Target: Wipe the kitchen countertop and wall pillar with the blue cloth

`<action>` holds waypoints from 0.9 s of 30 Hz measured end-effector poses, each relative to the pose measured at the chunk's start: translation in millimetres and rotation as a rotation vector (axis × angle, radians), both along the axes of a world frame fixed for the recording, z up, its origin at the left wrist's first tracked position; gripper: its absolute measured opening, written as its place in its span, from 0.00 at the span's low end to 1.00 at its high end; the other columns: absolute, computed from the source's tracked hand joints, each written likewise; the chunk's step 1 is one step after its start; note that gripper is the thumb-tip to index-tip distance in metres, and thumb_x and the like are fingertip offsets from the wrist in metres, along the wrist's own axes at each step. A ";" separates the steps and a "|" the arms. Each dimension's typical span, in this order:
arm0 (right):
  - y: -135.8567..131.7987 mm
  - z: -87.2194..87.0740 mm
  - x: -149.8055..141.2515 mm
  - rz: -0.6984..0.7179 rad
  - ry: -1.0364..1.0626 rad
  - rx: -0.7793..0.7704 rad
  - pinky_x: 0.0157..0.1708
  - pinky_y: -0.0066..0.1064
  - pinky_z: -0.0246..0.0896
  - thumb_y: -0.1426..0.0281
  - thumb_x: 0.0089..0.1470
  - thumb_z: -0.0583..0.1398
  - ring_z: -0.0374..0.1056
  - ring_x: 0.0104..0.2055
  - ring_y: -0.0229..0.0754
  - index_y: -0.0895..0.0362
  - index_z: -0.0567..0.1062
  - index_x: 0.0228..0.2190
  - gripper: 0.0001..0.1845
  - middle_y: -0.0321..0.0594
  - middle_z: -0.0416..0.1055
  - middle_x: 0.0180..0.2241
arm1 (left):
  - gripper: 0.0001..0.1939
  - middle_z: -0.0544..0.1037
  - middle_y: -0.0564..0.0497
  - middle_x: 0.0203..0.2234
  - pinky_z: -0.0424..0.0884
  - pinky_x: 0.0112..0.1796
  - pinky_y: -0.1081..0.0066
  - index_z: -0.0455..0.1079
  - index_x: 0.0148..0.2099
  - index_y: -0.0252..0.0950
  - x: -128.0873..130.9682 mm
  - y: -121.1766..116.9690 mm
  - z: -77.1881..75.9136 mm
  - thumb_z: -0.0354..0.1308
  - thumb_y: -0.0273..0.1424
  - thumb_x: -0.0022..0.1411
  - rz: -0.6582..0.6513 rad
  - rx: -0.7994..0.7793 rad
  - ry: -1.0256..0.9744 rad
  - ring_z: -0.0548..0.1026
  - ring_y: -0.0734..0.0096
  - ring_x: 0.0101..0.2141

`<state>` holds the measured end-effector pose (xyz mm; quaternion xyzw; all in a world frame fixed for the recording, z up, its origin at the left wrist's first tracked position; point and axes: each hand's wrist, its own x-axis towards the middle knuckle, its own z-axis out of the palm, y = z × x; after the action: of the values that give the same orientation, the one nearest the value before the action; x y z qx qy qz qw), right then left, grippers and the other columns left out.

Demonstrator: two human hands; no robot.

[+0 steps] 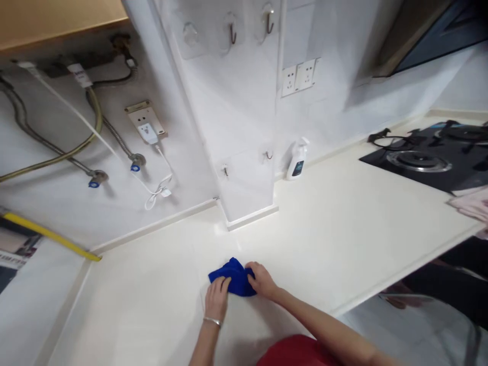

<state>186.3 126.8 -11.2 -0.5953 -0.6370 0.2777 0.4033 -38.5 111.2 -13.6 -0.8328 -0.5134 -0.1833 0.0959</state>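
A crumpled blue cloth (pixel 237 278) lies on the pale countertop (pixel 324 218), just in front of the wall pillar. My left hand (pixel 217 296), with a silver bracelet at the wrist, has its fingers curled onto the cloth's near left edge. From the right, my right hand (pixel 262 278) grips the cloth's right end with bent fingers. Parts of the fingertips are hidden by the hands and the folds. Further back, a white spray bottle (pixel 297 160) stands upright against the wall.
A black gas stove (pixel 427 157) is set in the counter at the right, with a pink cloth (pixel 473 206) near its front edge. At the left, a yellow pipe (pixel 53 236) meets the counter. Hooks (pixel 232 33), sockets (pixel 301 77) and hoses line the wall.
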 end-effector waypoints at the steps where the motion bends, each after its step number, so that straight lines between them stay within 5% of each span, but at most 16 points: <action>1: 7.4 7.4 -2.9 0.023 0.017 0.015 0.44 0.41 0.67 0.70 0.52 0.53 0.69 0.40 0.46 0.56 0.72 0.38 0.12 0.45 0.74 0.37 | 0.26 0.81 0.48 0.46 0.75 0.48 0.68 0.72 0.54 0.43 -6.9 10.4 9.9 0.45 0.18 0.61 0.008 0.014 0.002 0.77 0.69 0.48; 5: 21.4 44.6 -8.7 0.094 0.097 0.100 0.44 0.36 0.67 0.67 0.58 0.50 0.68 0.43 0.42 0.54 0.69 0.43 0.13 0.43 0.72 0.43 | 0.31 0.76 0.46 0.56 0.70 0.57 0.62 0.65 0.62 0.42 -52.3 31.9 47.3 0.41 0.17 0.61 0.091 0.016 0.004 0.70 0.65 0.59; 7: 9.3 57.9 -4.7 0.234 0.107 0.161 0.45 0.36 0.66 0.66 0.58 0.53 0.68 0.43 0.42 0.53 0.70 0.41 0.11 0.42 0.72 0.41 | 0.34 0.71 0.48 0.61 0.66 0.61 0.59 0.63 0.64 0.44 -76.9 26.7 58.1 0.42 0.15 0.58 0.042 -0.143 0.048 0.63 0.64 0.64; 10: -28.4 55.3 14.2 0.540 -0.011 0.172 0.46 0.36 0.65 0.66 0.60 0.54 0.69 0.39 0.40 0.53 0.73 0.35 0.08 0.39 0.73 0.36 | 0.34 0.66 0.48 0.65 0.61 0.64 0.51 0.65 0.62 0.45 -108.6 9.3 62.5 0.48 0.18 0.55 0.039 -0.531 0.104 0.57 0.57 0.67; 12: -55.5 38.4 34.6 0.560 -0.123 0.126 0.46 0.37 0.66 0.66 0.63 0.51 0.70 0.40 0.41 0.53 0.74 0.33 0.13 0.40 0.74 0.36 | 0.28 0.67 0.44 0.64 0.58 0.65 0.49 0.65 0.62 0.42 -116.4 -1.0 58.3 0.51 0.27 0.59 0.164 -0.677 0.007 0.60 0.56 0.66; 16: -89.7 -8.3 81.8 0.177 -0.199 0.111 0.47 0.37 0.69 0.63 0.65 0.50 0.71 0.45 0.44 0.54 0.75 0.38 0.15 0.46 0.74 0.43 | 0.29 0.68 0.38 0.63 0.61 0.64 0.56 0.59 0.65 0.32 -64.8 -7.7 31.3 0.38 0.39 0.68 0.459 -0.587 -0.351 0.65 0.61 0.63; 20: -101.4 -41.3 107.1 -0.053 -0.249 0.144 0.44 0.36 0.72 0.60 0.64 0.51 0.72 0.44 0.45 0.52 0.75 0.35 0.15 0.46 0.73 0.44 | 0.35 0.58 0.22 0.65 0.49 0.63 0.32 0.57 0.65 0.22 34.0 -1.1 -14.0 0.50 0.42 0.63 0.760 -0.322 -0.246 0.48 0.29 0.67; 23: -104.9 -56.7 107.4 -0.135 -0.261 0.188 0.49 0.39 0.71 0.61 0.64 0.53 0.71 0.49 0.46 0.53 0.74 0.39 0.13 0.48 0.71 0.47 | 0.35 0.55 0.24 0.67 0.50 0.62 0.33 0.57 0.66 0.28 71.8 9.4 -37.6 0.50 0.42 0.63 0.629 -0.212 -0.219 0.43 0.28 0.68; 27: -104.0 -71.0 102.5 -0.210 -0.321 0.251 0.49 0.43 0.72 0.64 0.62 0.55 0.71 0.49 0.48 0.53 0.73 0.41 0.10 0.48 0.71 0.46 | 0.33 0.53 0.33 0.69 0.50 0.64 0.35 0.53 0.68 0.43 63.7 42.9 -42.2 0.52 0.42 0.62 0.371 -0.195 -0.181 0.45 0.34 0.68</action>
<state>288.9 22.7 -82.2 -0.6402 -0.6570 0.0546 0.3944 25.2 154.1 -55.8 -0.7097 -0.6795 -0.1861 0.0002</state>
